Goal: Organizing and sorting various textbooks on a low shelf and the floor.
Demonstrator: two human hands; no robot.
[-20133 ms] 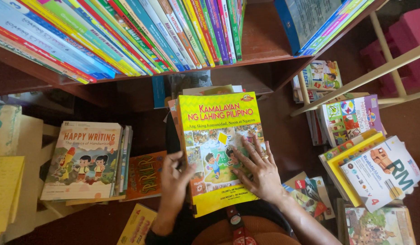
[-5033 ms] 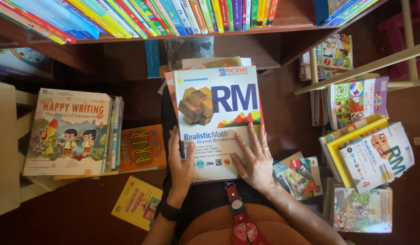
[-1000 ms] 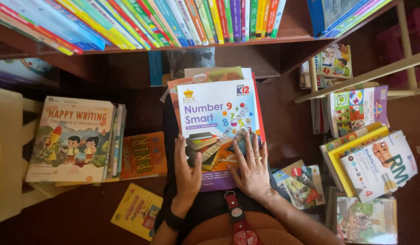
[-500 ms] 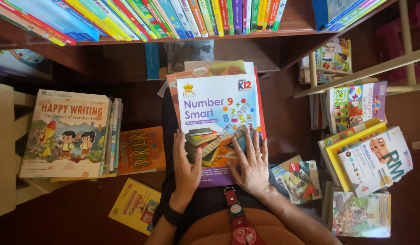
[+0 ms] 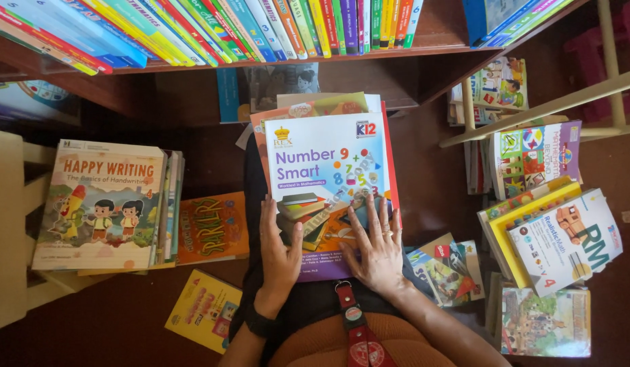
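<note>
Head view, read from the left: a pale wooden stool carries a stack topped by a handwriting workbook with two cartoon children on its cover. Just beside that stack, an orange workbook lies flat, and a yellow booklet lies on the dark floor nearer the person.

At the middle sits the thing in hand: a white-and-purple maths workbook on top of a small pile on the person's lap. Its long axis runs straight away from the body toward the bookshelf, spine to the right and top edge far from the hands. Both hands rest on its near end.

The left hand lies flat with fingers extended and together along the lower left edge of the cover, thumb angled inward; it grips nothing. The right hand is spread wide open, palm down on the lower right part of the cover, a ring on one finger, its outer fingers reaching the red edge of the book beneath. So the book lies directly ahead of both hands, between them. Neither hand is clearly nearer, though the right covers more of the cover and sits closest to the spine side.

To the right, an illustrated book lies tilted on the floor just beside the right wrist. Further right, a fanned pile ends in a white maths book showing a small truck, lying askew across a yellow-edged book. A picture book lies flat below it, well apart from the hands.
</note>
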